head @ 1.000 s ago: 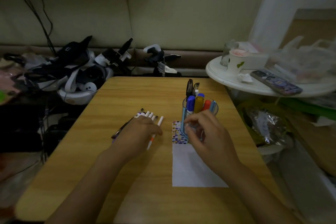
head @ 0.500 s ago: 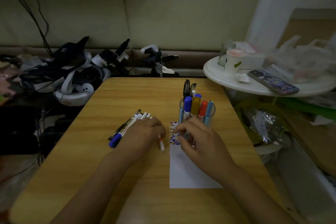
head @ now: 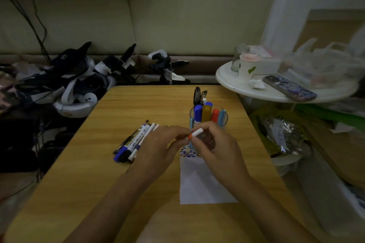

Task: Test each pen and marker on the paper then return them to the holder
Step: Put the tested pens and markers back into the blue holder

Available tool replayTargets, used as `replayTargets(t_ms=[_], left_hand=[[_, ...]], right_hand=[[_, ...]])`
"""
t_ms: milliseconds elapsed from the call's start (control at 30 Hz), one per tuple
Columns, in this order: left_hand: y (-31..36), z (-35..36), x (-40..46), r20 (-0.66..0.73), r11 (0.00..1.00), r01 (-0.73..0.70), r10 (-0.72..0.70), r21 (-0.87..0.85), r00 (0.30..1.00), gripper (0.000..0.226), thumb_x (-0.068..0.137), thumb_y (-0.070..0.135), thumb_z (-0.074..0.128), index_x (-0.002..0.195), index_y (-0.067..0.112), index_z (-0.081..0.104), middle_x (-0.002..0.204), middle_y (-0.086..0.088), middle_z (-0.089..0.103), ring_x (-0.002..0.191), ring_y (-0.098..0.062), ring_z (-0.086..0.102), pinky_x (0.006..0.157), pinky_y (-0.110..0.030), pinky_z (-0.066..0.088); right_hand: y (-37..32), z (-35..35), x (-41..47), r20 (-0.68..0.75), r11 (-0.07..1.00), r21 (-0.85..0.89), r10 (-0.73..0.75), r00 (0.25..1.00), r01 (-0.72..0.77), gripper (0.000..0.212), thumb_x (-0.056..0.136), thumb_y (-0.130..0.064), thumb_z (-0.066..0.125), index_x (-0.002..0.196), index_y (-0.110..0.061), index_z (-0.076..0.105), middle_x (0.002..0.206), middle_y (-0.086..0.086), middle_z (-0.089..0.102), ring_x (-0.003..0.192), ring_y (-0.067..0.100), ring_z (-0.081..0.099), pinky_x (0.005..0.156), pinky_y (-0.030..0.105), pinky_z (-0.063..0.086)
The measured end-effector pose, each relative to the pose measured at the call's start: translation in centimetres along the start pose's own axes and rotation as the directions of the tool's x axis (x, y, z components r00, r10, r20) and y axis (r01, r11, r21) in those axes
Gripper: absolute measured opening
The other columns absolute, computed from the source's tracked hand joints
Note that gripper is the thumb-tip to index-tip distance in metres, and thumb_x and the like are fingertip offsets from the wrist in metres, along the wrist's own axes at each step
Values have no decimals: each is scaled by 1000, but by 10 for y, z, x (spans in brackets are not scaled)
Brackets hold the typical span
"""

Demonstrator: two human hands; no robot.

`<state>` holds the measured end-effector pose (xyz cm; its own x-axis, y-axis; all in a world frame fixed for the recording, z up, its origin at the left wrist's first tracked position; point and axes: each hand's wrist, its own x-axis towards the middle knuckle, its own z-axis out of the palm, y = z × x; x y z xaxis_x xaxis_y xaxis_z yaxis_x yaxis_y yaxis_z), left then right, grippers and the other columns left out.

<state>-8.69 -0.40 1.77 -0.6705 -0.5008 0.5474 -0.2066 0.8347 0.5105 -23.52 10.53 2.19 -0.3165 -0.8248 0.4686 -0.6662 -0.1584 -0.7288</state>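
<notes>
Two hands meet over the middle of the wooden table [head: 83, 173] in the head view, the only view there is. Between them is a white marker with an orange band [head: 195, 133], held just above the top edge of the paper [head: 199, 183]. The left hand [head: 158, 150] comes in from the left with its fingers curled, and its fingertips pinch the marker's lower, orange end. The right hand [head: 215, 150] comes in from the right and pinches the same marker, thumb and forefinger closing on it just beside the orange band. The white end of the marker sticks up and to the right, clear of both grips, and points toward the holder [head: 223, 118].

That holder is a clear cup standing just behind the hands, at the far end of the paper. Blue, yellow, orange and light blue markers stand in it, with dark pen clips rising at the back. The paper lies flat below the hands; a patch of coloured dots [head: 188, 153] covers its top end, partly hidden by the fingers.

Left of the left hand, a loose bunch of pens and markers [head: 134, 142] lies on the table, touching one another, slanted with their near ends to the left.
</notes>
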Motion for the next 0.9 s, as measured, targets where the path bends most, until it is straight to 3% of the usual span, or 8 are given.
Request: replayTargets(t_ms=[100, 200, 300, 500, 667, 900], left_hand=[[9, 2, -1, 3, 997, 30, -29, -69, 1000, 22, 98, 23, 57, 117, 26, 65, 103, 17, 66, 96, -2, 61, 79, -28, 52], [13, 4, -1, 13, 993, 65, -64, -96, 998, 29, 104, 27, 46, 130, 32, 57, 105, 15, 63, 96, -9, 61, 76, -33, 52], [13, 6, 1, 53, 996, 68, -65, -52, 996, 37, 105, 27, 38, 138, 37, 49, 110, 12, 56, 96, -10, 56, 75, -36, 49], [9, 14, 3, 157, 998, 36, -45, 60, 987, 43, 102, 42, 28, 143, 43, 40, 118, 13, 47, 98, -11, 53, 78, -38, 50], [9, 13, 4, 160, 997, 55, -63, 56, 985, 41, 103, 42, 31, 141, 38, 45, 121, 14, 45, 102, -3, 50, 79, -31, 49], [2, 8, 6, 94, 987, 135, -143, 91, 985, 38, 103, 35, 41, 141, 38, 43, 122, 14, 47, 99, -2, 55, 75, -38, 53]], right_hand=[[-3, -4, 2, -30, 998, 66, 8, 1000, -6, 9, 96, -26, 64, 104, -28, 61, 89, -13, 65, 83, 6, 66, 65, 20, 52], [-7, -14, 5, -83, 991, 130, 19, 996, -9, 5, 99, -28, 60, 101, -32, 58, 86, -10, 67, 79, 8, 67, 65, 26, 55], [-8, -24, 8, -157, 985, 174, 41, 987, -13, 1, 100, -29, 56, 100, -29, 55, 87, -10, 67, 77, 9, 69, 65, 36, 60], [1, -39, 15, -301, 995, 91, 59, 952, -33, 4, 102, -38, 52, 98, -37, 54, 79, -4, 58, 65, 19, 58, 55, 48, 52], [4, -42, 16, -301, 996, 74, 77, 950, -57, 17, 97, -45, 49, 103, -31, 56, 78, -6, 57, 64, 17, 57, 54, 47, 51], [7, -45, 18, -305, 993, 98, 96, 948, -69, 16, 102, -38, 50, 109, -25, 56, 82, -7, 57, 68, 13, 59, 57, 38, 54]])
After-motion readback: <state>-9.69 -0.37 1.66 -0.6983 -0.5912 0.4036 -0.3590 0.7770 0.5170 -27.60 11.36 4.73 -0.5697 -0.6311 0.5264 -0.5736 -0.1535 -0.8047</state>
